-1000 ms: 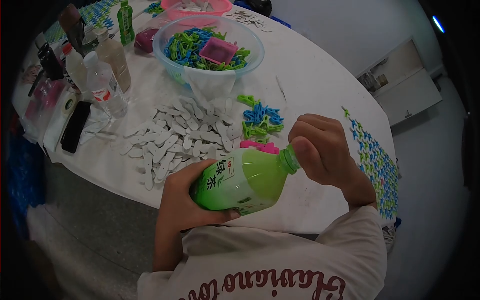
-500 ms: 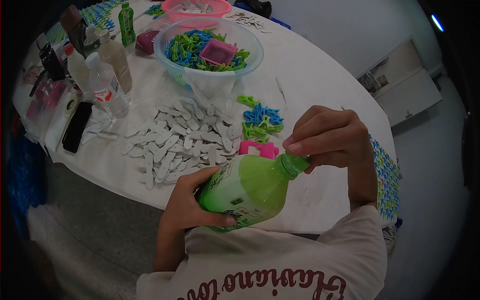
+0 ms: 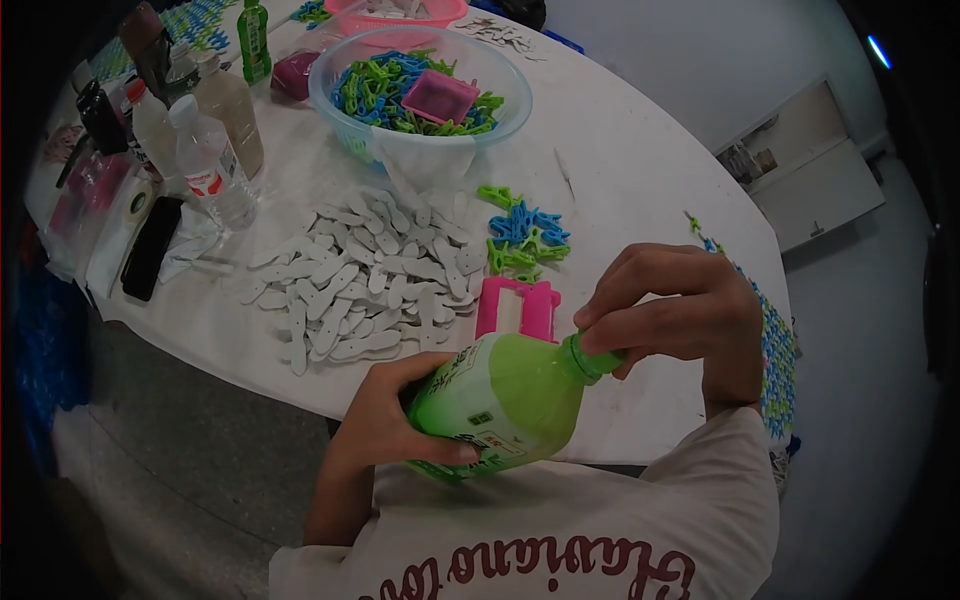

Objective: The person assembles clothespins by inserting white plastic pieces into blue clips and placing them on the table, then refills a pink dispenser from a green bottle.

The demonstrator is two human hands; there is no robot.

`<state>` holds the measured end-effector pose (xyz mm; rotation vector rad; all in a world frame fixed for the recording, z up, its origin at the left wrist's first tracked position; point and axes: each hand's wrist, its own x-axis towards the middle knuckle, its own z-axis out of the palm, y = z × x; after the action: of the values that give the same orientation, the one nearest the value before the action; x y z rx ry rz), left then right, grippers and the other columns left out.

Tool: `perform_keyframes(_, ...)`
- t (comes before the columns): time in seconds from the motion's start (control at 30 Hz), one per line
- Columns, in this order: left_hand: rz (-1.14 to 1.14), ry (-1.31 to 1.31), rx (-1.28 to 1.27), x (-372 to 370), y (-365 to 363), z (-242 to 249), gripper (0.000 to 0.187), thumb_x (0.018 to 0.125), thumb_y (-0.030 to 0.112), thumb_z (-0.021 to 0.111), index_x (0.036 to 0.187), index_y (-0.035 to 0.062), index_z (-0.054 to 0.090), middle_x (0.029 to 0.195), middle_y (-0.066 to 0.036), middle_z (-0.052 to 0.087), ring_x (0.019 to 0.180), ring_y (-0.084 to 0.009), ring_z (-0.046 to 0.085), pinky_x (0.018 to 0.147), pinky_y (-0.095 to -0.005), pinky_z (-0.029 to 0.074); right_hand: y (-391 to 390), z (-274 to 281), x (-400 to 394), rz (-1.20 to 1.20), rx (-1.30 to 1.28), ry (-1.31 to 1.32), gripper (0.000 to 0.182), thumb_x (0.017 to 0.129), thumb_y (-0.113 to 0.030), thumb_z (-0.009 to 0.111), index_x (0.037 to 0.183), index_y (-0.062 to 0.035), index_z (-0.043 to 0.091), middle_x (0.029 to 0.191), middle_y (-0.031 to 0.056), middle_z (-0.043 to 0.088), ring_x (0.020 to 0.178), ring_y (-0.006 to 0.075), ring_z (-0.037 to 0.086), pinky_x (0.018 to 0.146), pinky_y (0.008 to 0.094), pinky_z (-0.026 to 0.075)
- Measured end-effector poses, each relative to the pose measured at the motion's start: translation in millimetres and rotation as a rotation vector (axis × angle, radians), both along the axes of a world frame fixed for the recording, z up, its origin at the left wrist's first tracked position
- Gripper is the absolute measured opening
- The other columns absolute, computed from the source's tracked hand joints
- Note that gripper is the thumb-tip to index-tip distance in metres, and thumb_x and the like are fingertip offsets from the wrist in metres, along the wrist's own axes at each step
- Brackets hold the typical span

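Observation:
A large green drink bottle (image 3: 530, 390) lies tilted in front of my shirt, its neck pointing up and to the right. My left hand (image 3: 390, 420) wraps around the lower body, thumb across the label. At the neck, my right hand (image 3: 685, 305) is closed on the green cap (image 3: 600, 358), with fingers over its top. Just behind the bottle is a pink plastic frame (image 3: 542, 312) on the white table (image 3: 640, 180). Blue and green clips (image 3: 528, 235) lie beyond that frame. A pile of flat white pieces (image 3: 370, 280) spreads to the left.
A clear basin (image 3: 515, 115) of clips, with a pink small box (image 3: 440, 97) on top, stands at the back. Several bottles (image 3: 215, 170) and a black case (image 3: 153, 248) occupy the left side. Rows of joined clips (image 3: 778, 350) hang over the right edge.
The bottle and both hands have shifted slightly down and right in view. My right wrist is raised more to the right, fingers still at the cap. More of the pink frame shows.

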<state>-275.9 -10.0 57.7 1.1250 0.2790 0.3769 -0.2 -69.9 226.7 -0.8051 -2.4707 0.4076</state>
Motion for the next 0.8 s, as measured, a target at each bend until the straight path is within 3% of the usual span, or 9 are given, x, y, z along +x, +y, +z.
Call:
perform_keyframes(0.2, -0.043, 0.019, -0.039, -1.8, -3.0, -1.7, 0.082, 0.052, 0.011, 0.095, 0.125, -0.0055, 0.063, 0.111, -0.011, 0.07, 0.104, -0.0178, 0.065, 0.098, -0.0322, 0.049, -4.9, 1.5, -3.3, -0.011, -0.015, -0.079, 0.045, 0.07, -0.024, 0.084, 0.104, 0.0028, 0.072, 0.097, 0.0136, 0.068, 0.082, 0.022, 0.07, 0.068, 0.0315, 0.059)
perform_keyframes(0.5, 0.1, 0.04, 0.056, -7.1, -9.2, 9.5, 0.081, 0.052, 0.013, 0.096, 0.123, -0.0066, 0.064, 0.109, -0.012, 0.071, 0.1, -0.017, 0.066, 0.094, -0.0319, 0.051, -9.9, 0.9, -8.3, -0.085, -0.013, -0.181, 0.057, 0.062, -0.026, 0.083, 0.106, 0.005, 0.069, 0.094, 0.0127, 0.066, 0.079, 0.0231, 0.067, 0.066, 0.0337, 0.058)
perform_keyframes(0.6, 0.127, 0.06, 0.185, -8.6, -5.2, 11.4, 0.084, 0.051, 0.016, 0.096, 0.124, -0.0074, 0.063, 0.109, -0.013, 0.071, 0.101, -0.0173, 0.066, 0.094, -0.0321, 0.051, -10.2, 0.6, -6.9, -0.11, -0.031, -0.173, 0.055, 0.065, -0.028, 0.083, 0.107, 0.005, 0.069, 0.093, 0.0125, 0.066, 0.078, 0.0229, 0.067, 0.066, 0.0347, 0.058)
perform_keyframes(0.7, 0.095, -0.009, 0.064, -7.3, 1.8, 8.8, 0.087, 0.05, 0.017, 0.096, 0.126, -0.0075, 0.062, 0.111, -0.013, 0.07, 0.101, -0.0175, 0.066, 0.095, -0.032, 0.05, -1.6, 0.2, -8.4, -0.046, 0.158, -0.109, 0.056, 0.074, -0.039, 0.079, 0.109, 0.0036, 0.069, 0.088, 0.0118, 0.066, 0.075, 0.0231, 0.067, 0.063, 0.0339, 0.056)
perform_keyframes(0.77, -0.15, -0.122, -0.198, -2.5, 9.7, -0.4, 0.087, 0.052, 0.016, 0.094, 0.128, -0.0077, 0.06, 0.113, -0.013, 0.07, 0.101, -0.0178, 0.066, 0.095, -0.0317, 0.05, 5.4, 5.9, -15.1, 0.0, 0.379, -0.154, 0.054, 0.088, -0.054, 0.066, 0.097, -0.0006, 0.069, 0.08, 0.0084, 0.063, 0.068, 0.0217, 0.063, 0.057, 0.0341, 0.052)
perform_keyframes(0.8, -0.153, -0.124, -0.187, 1.6, 12.5, -3.4, 0.087, 0.052, 0.016, 0.094, 0.128, -0.0077, 0.06, 0.113, -0.013, 0.07, 0.101, -0.0178, 0.066, 0.095, -0.0317, 0.05, 10.2, 5.7, -16.6, -0.002, 0.39, -0.158, 0.054, 0.088, -0.054, 0.066, 0.097, -0.0006, 0.069, 0.08, 0.0084, 0.063, 0.068, 0.0217, 0.063, 0.057, 0.0341, 0.052)
